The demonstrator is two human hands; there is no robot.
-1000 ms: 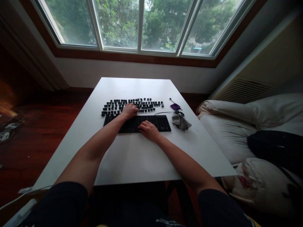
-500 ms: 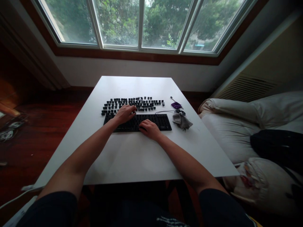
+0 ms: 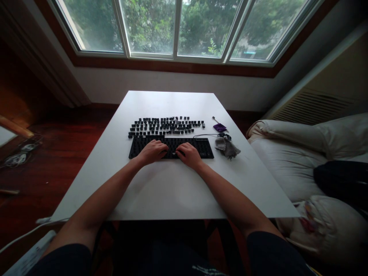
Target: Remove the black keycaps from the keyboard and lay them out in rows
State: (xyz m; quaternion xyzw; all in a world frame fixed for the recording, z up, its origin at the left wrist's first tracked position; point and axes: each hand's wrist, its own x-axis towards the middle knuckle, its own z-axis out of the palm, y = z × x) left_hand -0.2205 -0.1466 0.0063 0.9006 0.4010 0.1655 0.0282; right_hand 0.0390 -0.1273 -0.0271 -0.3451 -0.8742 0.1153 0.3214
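Note:
My left hand (image 3: pixel 152 151) lies on the middle of a black keyboard (image 3: pixel 201 147) on the white table (image 3: pixel 172 191). Its fingers are curled together, and what they pinch is too small to make out. My right hand (image 3: pixel 188 154) rests beside it on the keyboard, fingers loosely bent, tips on the keys, holding nothing I can see. The two hands are almost touching. Just behind the keyboard, several loose black keycaps (image 3: pixel 166 124) lie in rows.
A crumpled grey cloth (image 3: pixel 228 147) lies at the keyboard's right end, with a small purple object (image 3: pixel 220 127) and a thin black cable (image 3: pixel 205 135) behind it. White bedding (image 3: pixel 287 161) is to the right of the table. Windows (image 3: pixel 178 27) stand beyond, wooden floor to the left.
My left hand came back from the rows of keycaps to the keyboard's middle. My right hand shifted slightly right on the keyboard. The view tilted a little.

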